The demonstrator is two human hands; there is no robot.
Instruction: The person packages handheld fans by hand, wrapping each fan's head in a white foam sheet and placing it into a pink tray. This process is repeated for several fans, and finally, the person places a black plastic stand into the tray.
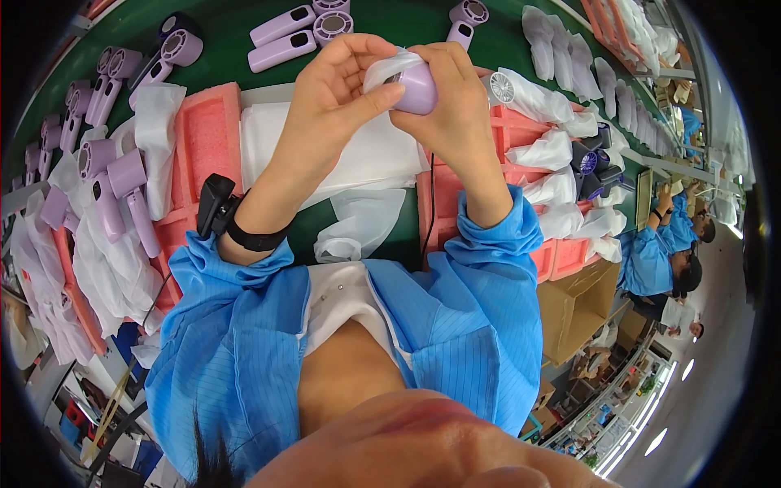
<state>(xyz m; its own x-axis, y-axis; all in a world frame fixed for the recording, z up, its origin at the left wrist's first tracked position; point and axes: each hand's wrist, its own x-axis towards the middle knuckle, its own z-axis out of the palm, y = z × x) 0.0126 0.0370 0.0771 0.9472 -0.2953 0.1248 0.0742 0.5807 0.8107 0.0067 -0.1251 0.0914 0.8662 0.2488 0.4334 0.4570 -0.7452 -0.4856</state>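
Up ahead of my chest, both hands meet on a light purple handheld fan (pixel 419 89), whose rounded head shows between them. A thin white translucent bag (pixel 392 67) covers part of that head. My right hand (pixel 452 91) wraps round the fan from the right side. With its thumb pressed at the bag's edge against the fan and its other fingers curled, my left hand (pixel 340 91) pinches the bag. The fan's handle is hidden. Below my hands lies a stack of flat white bags (pixel 358 159), and nearer my chest a loose crumpled bag (pixel 362 228).
Several purple fans (pixel 281 50) lie on the green table (pixel 224 61). Pink foam trays (pixel 207 134) flank the white stack, with bagged fans (pixel 541 99) on the right. Unbagged fans (pixel 114 183) rest at left. A cardboard box (pixel 579 313) stands lower right; co-workers (pixel 663 256) sit beyond.
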